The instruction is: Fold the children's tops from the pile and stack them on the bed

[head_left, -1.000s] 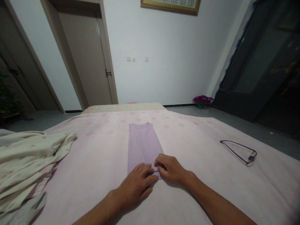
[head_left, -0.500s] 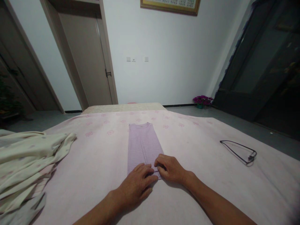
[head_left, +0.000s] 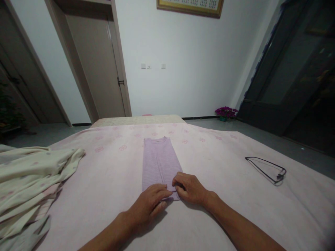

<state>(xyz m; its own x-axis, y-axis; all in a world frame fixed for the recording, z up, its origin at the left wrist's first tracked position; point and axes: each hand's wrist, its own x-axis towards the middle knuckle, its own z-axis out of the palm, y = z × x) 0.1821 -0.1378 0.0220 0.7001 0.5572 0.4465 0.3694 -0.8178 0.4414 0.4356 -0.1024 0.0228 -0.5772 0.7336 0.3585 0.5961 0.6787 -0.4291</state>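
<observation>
Shirt: flat on the bed, neckline toward the far edge, hem end at the hands.
Folds: sides seem already tucked into a narrow strip; lengthwise, apparently not yet doubled over.
Left hand: fingers extended over the hem's left part.
Right hand: curled on the right corner; cannot tell whether it pinches cloth.
Glasses: toward the bed's right edge.
Clothes pile: toward the left edge.

Left hand: palm-down, fingers extended | right hand: curled inward, near left
</observation>
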